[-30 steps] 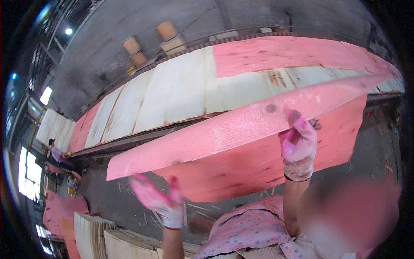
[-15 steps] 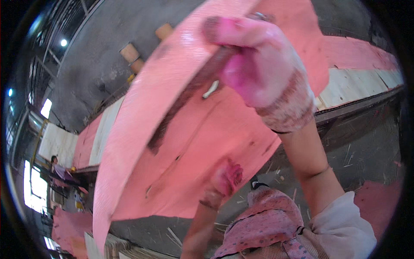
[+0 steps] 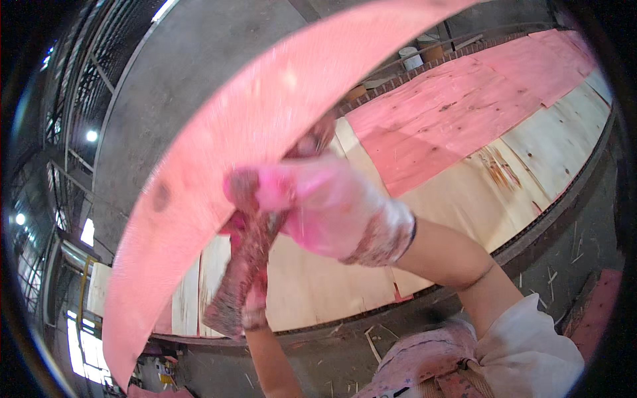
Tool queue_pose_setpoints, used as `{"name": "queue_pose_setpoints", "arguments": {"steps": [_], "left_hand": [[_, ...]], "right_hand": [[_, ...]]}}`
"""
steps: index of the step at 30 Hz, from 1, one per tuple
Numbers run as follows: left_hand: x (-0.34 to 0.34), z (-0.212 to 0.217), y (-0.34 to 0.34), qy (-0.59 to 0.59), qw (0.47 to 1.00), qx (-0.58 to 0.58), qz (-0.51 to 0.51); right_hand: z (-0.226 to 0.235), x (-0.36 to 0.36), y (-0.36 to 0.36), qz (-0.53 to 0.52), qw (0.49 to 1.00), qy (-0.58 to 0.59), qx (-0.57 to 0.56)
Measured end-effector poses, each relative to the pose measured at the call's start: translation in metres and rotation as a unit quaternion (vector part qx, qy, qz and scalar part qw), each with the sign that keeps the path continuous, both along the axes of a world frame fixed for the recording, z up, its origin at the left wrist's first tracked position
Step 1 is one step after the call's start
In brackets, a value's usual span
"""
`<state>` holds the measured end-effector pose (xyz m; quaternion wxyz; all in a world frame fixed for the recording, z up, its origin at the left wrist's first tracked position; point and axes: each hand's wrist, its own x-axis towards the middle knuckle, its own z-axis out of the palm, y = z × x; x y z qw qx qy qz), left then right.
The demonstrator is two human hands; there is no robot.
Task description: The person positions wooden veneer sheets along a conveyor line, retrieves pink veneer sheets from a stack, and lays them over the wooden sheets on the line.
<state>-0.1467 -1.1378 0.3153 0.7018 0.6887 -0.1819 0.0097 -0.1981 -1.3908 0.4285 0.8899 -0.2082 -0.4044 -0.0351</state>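
A large thin pink-coated wood veneer sheet [image 3: 265,86] is raised in front of me, bowed into a long arc. My right hand [image 3: 332,205], in a pink-stained white glove, is closed around its lower edge. A dark, rough reddish-brown strip [image 3: 242,285] runs slanting beneath that hand's fingers; I cannot make out its kind. My left hand [image 3: 255,285], also gloved and pink-stained, is behind the strip, its fingertips closed at the sheet's edge. The strip hides much of this hand.
Beyond my hands a long low bench carries bare pale veneer sheets [image 3: 318,285] and pink-coated ones [image 3: 451,113]. A white bucket [image 3: 411,58] stands past its far edge. Wood slivers lie on the grey floor [image 3: 557,265]. Another pink sheet [image 3: 597,331] is at the right.
The pink sheet has swung up and left, uncovering the veneer on the bench. My right hand has moved left and down, and my left hand has moved left.
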Motion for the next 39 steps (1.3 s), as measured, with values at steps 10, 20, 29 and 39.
{"name": "queue_pose_setpoints", "arguments": {"steps": [10, 20, 29, 39], "left_hand": [[0.175, -0.047, 0.158, 0.018, 0.911, -0.409, -0.059], [0.363, -0.320, 0.326, 0.392, 0.837, -0.339, 0.176], [0.393, -0.361, 0.366, 0.359, 0.863, -0.285, 0.213], [0.329, -0.239, 0.330, 0.217, 0.906, -0.101, 0.349]], "right_hand": [[-0.215, 0.165, 0.157, 0.270, 0.903, 0.177, -0.282], [-0.453, 0.159, 0.174, 0.213, 0.737, 0.641, -0.017], [-0.470, 0.310, 0.093, -0.136, 0.678, 0.723, -0.024], [-0.459, 0.321, 0.087, -0.286, 0.667, 0.688, 0.021]]}}
